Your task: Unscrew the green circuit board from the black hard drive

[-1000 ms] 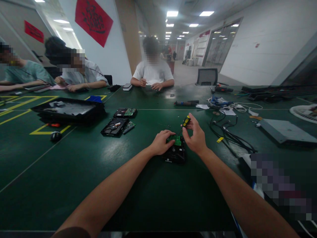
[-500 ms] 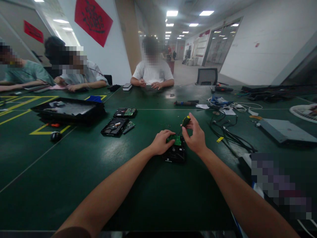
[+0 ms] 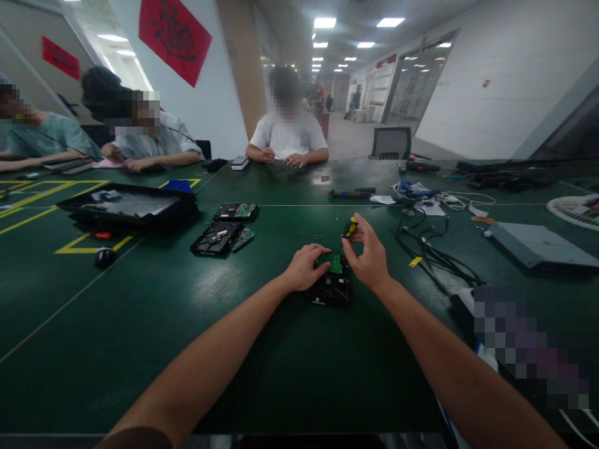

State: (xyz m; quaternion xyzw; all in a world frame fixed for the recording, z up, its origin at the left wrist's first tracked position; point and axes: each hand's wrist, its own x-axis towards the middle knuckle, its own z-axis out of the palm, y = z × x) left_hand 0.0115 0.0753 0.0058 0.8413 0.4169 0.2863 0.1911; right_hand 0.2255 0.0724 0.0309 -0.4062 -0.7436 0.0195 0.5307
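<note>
black drive casing (image 3: 204, 244) lies left; then the left hand (image 3: 306, 268), thumb and fingers parted, rests on the green circuit board (image 3: 336, 265) of a hard drive (image 3: 332, 292) on the tabletop (image 3: 304, 374); a yellow-and-black screwdriver (image 3: 350, 228) slants toward it, pinched in the right hand (image 3: 369, 254).

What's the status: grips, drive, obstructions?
Right grip holding yellow-marked screwdriver, angled down toward green board. Left grip resting on black drive. Small bits beyond drive; nothing seen blocking.

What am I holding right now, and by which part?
Your right hand holds a screwdriver by its yellow-and-black handle. Your left hand lies over a green circuit board; whether it grips anything can't be told.
</note>
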